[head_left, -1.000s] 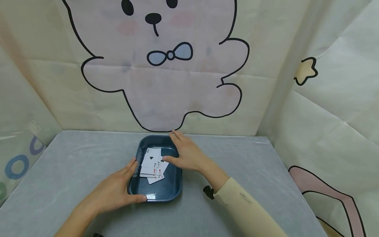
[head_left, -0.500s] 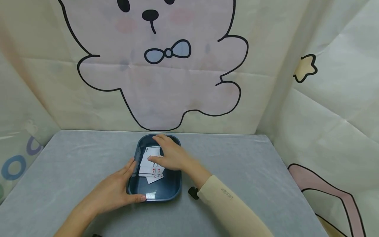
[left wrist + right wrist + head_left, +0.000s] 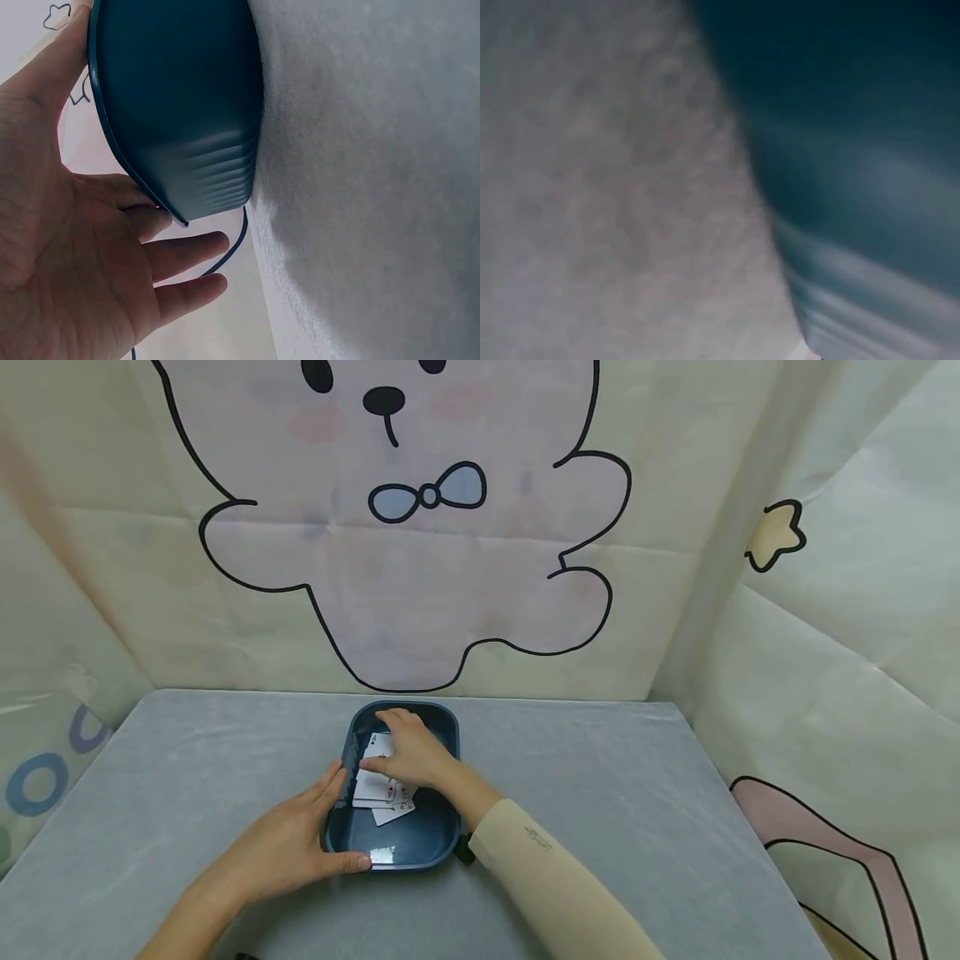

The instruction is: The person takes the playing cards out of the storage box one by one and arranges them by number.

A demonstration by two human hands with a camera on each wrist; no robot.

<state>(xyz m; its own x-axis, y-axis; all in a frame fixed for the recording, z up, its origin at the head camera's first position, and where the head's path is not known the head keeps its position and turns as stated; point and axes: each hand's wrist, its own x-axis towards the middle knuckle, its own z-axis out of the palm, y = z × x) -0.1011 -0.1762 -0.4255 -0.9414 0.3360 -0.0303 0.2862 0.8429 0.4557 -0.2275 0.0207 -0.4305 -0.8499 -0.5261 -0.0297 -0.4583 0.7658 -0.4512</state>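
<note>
Left hand [image 3: 295, 837]: fingers spread, touching the tray [image 3: 420, 841] at its left rim, thumb at the near rim. Cards [image 3: 372, 788]: inside the tray, overlapping, unaligned; none lifted out, handling judged incomplete. Right hand [image 3: 414, 756]: thumb and forefinger apart over the cards; contact cannot be told. Surface [image 3: 585, 785]: far edge near the tray; ample room rightward.
</note>
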